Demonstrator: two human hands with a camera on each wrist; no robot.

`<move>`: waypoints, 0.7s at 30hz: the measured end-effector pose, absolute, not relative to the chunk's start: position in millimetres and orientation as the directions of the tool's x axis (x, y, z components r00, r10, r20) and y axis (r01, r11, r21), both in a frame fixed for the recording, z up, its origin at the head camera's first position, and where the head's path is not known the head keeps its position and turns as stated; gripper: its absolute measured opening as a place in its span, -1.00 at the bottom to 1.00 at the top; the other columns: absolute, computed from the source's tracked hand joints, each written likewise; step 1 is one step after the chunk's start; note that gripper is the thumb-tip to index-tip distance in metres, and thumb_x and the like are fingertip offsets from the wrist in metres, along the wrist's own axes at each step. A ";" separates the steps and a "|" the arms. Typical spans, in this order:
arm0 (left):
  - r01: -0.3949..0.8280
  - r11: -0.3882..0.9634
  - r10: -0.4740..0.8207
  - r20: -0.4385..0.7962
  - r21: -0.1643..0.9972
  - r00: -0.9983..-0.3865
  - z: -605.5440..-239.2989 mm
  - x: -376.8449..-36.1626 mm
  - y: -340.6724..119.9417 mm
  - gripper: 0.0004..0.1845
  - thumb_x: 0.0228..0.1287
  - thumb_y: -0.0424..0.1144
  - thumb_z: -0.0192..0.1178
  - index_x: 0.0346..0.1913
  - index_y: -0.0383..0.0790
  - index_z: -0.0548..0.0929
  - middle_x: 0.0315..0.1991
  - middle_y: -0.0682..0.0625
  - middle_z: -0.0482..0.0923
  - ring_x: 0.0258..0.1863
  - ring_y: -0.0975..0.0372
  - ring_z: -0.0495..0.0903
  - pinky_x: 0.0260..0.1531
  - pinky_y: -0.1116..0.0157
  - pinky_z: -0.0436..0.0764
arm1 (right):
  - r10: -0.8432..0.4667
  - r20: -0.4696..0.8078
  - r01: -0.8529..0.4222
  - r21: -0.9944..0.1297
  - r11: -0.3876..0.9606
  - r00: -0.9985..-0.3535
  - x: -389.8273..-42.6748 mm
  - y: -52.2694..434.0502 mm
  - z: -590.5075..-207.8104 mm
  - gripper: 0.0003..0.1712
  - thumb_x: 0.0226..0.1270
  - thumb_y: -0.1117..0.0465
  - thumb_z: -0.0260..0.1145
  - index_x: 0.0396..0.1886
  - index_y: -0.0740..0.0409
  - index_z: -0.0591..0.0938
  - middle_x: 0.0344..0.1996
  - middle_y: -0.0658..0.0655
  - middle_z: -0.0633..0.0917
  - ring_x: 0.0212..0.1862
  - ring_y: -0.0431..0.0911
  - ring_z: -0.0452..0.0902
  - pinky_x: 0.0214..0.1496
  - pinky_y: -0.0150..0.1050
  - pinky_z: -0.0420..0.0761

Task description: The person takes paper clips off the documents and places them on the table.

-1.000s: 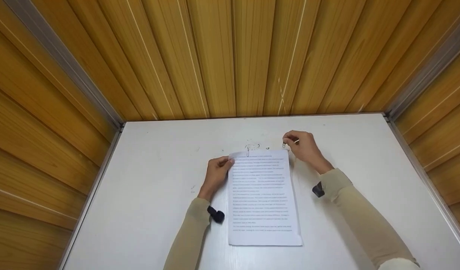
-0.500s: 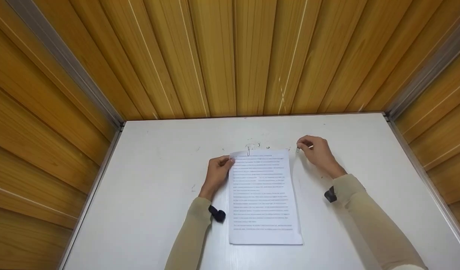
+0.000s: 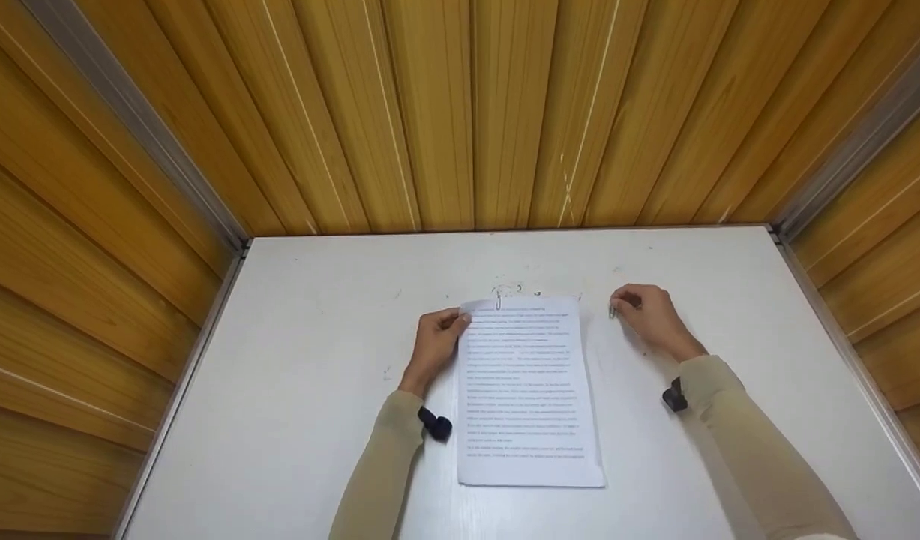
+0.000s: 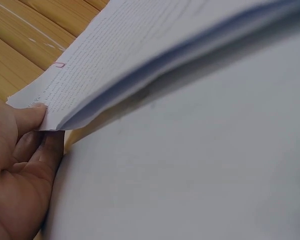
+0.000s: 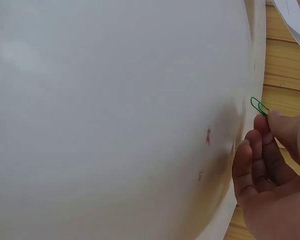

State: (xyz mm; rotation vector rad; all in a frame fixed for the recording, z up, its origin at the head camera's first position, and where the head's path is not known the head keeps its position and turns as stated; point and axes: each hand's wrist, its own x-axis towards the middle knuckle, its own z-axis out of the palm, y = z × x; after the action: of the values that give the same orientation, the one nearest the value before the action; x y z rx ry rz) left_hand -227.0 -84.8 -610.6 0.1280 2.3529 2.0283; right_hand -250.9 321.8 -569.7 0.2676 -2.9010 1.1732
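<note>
A stack of printed paper sheets (image 3: 523, 390) lies on the white table. My left hand (image 3: 436, 341) pinches its upper left corner between thumb and fingers; in the left wrist view the thumb presses on top of that corner of the paper (image 4: 104, 65), which is raised off the table. A reddish paper clip (image 4: 60, 64) sits on the top edge of the sheets. To the right of the stack, apart from it, my right hand (image 3: 654, 319) pinches a green paper clip (image 5: 259, 105) between thumb and index finger, its looped end sticking out.
The white table (image 3: 317, 337) bears small dark marks, several just beyond the paper's top edge. Wood-look panel walls (image 3: 430, 112) close in the back and both sides. Dark camera straps (image 3: 436, 425) sit on both wrists.
My right hand has moved right and a little toward me, away from the paper's top right corner, carrying the paper clip. My left hand keeps its hold on the paper's corner.
</note>
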 end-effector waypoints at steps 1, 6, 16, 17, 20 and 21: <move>0.043 0.145 0.087 0.030 0.989 -0.996 -611.0 -227.0 -84.7 -0.72 0.59 -0.23 0.27 0.17 -0.28 0.79 -0.13 -0.12 0.84 -0.25 0.19 0.76 -0.17 0.36 0.65 | -0.161 0.055 -0.154 -0.688 0.710 -0.985 -250.5 323.3 -570.4 -0.82 0.63 0.29 0.29 -0.04 0.29 0.77 -0.07 0.28 0.80 0.05 0.14 0.67 0.15 -0.02 0.59; 0.045 0.134 0.096 0.032 0.990 -0.995 -611.2 -226.8 -84.9 -0.73 0.59 -0.24 0.26 0.16 -0.28 0.80 -0.13 -0.12 0.85 -0.26 0.18 0.77 -0.18 0.35 0.65 | -0.176 0.012 -0.138 -0.674 0.725 -0.984 -249.6 326.9 -568.2 -0.82 0.63 0.29 0.28 -0.05 0.26 0.78 -0.04 0.29 0.79 0.09 0.18 0.66 0.24 0.13 0.56; 0.046 0.135 0.093 0.034 0.990 -0.995 -610.3 -229.5 -85.1 -0.70 0.59 -0.22 0.27 0.19 -0.31 0.78 -0.10 -0.14 0.84 -0.25 0.18 0.80 -0.20 0.35 0.68 | -0.182 -0.097 -0.079 -0.640 0.764 -0.979 -253.7 327.0 -560.8 -0.80 0.65 0.26 0.26 -0.02 0.25 0.76 -0.01 0.30 0.76 0.09 0.15 0.61 0.23 0.13 0.55; 0.047 0.139 0.094 0.035 0.989 -0.995 -610.7 -229.7 -85.1 -0.70 0.59 -0.22 0.27 0.19 -0.30 0.78 -0.11 -0.13 0.85 -0.26 0.18 0.79 -0.20 0.35 0.68 | -0.179 -0.100 -0.075 -0.638 0.766 -0.979 -253.7 326.6 -560.6 -0.80 0.65 0.26 0.26 -0.02 0.25 0.76 -0.02 0.30 0.75 0.08 0.15 0.61 0.22 0.12 0.56; 0.044 0.150 0.094 0.030 0.988 -0.995 -610.5 -229.2 -85.1 -0.71 0.59 -0.22 0.27 0.19 -0.29 0.78 -0.11 -0.12 0.85 -0.25 0.18 0.79 -0.18 0.34 0.68 | -0.177 -0.105 -0.072 -0.632 0.772 -0.979 -253.9 326.3 -561.2 -0.81 0.64 0.27 0.26 -0.02 0.26 0.76 -0.02 0.30 0.75 0.08 0.15 0.61 0.22 0.11 0.56; 0.044 0.153 0.094 0.029 0.987 -0.995 -610.3 -229.1 -85.0 -0.71 0.59 -0.22 0.27 0.19 -0.28 0.79 -0.11 -0.12 0.85 -0.24 0.18 0.79 -0.17 0.34 0.67 | -0.177 -0.104 -0.073 -0.631 0.772 -0.979 -254.1 326.3 -561.4 -0.81 0.64 0.28 0.26 -0.03 0.26 0.76 -0.02 0.30 0.76 0.08 0.16 0.61 0.22 0.11 0.56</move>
State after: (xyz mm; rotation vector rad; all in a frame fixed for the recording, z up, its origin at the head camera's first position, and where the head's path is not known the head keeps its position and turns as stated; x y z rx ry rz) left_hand -229.1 -85.0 -610.3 0.1407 2.3553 2.0147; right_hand -254.1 326.3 -561.4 0.2207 -3.1050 1.0952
